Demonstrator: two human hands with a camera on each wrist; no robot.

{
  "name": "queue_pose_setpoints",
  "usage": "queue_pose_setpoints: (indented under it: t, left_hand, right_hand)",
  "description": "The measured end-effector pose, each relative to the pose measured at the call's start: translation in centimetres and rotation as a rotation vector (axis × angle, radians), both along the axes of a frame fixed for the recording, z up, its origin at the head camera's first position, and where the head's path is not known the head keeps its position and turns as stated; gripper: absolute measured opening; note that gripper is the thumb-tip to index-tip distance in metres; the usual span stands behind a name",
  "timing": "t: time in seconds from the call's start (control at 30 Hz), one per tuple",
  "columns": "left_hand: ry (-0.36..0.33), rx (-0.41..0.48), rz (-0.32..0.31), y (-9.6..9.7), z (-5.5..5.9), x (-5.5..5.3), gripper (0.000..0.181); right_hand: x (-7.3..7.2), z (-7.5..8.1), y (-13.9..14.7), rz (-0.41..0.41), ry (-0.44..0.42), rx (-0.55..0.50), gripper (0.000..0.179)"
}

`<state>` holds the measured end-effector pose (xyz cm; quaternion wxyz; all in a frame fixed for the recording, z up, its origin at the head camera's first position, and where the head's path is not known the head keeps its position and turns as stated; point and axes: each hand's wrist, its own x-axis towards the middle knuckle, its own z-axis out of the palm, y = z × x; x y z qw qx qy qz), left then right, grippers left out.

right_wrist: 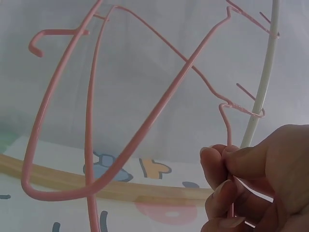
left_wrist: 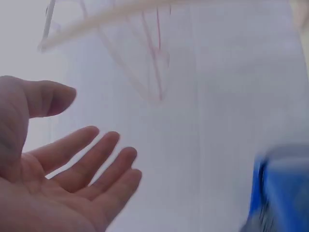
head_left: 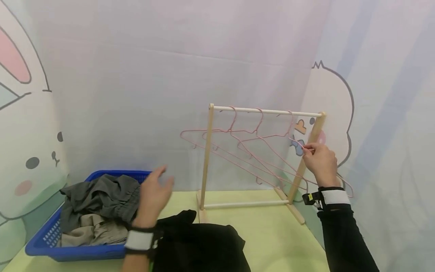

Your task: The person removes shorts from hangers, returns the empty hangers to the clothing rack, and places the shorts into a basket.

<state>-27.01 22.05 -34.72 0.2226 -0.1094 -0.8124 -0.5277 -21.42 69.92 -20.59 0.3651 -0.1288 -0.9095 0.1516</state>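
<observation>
My right hand [head_left: 321,160] pinches the sloping shoulder of a pink wire hanger [right_wrist: 229,130] between thumb and fingers. This hanger is the rightmost on the white rail [head_left: 272,111], its hook over the rail. Two more pink hangers, one with its hook on the left [head_left: 233,120] and one in the middle [head_left: 261,121], hang beside it. My left hand [head_left: 154,192] is raised near the basket's right side, fingers spread and palm bare in the left wrist view. A black garment [head_left: 204,245] lies on the table just right of the left wrist.
A blue plastic basket [head_left: 85,251] at the left holds a dark grey garment [head_left: 102,196] and a beige one [head_left: 93,230]. The wooden rack's left post [head_left: 206,162] and right post [head_left: 316,130] stand on the yellow-green tabletop [head_left: 272,234]. Printed curtains enclose the back and sides.
</observation>
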Motion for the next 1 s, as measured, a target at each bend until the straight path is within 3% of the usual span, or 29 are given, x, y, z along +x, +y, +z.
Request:
queue_pose_setpoints:
  t: [0.07,0.17,0.37,0.6,0.8,1.0]
  left_hand:
    - [-0.037,0.047,-0.107,3.7,0.2,-1.5,0.056]
    - [-0.04,0.104,-0.193,7.9,0.2,-3.8,0.062]
    - [0.031,0.152,-0.248,12.6,0.4,-7.1,0.057]
    - [0.048,0.204,-0.19,14.0,0.7,-8.1,0.037]
    - [0.074,0.194,-0.186,13.8,0.9,-8.2,0.035]
    - [0.05,0.169,-0.172,13.4,1.7,-8.1,0.038]
  right_hand:
    - [0.1,-0.1,-0.1,0.002,0.006,-0.001,0.033]
    - [0.1,-0.3,-0.2,0.008,0.009,0.001,0.032]
    - [0.0,-0.4,-0.5,0.032,-0.002,-0.015,0.032]
    - [0.4,-0.2,-0.3,0.039,0.004,-0.007,0.031]
    - [0.4,0.1,-0.7,0.036,0.005,-0.008,0.031]
    - [0.4,0.7,-0.8,0.033,-0.019,0.001,0.034]
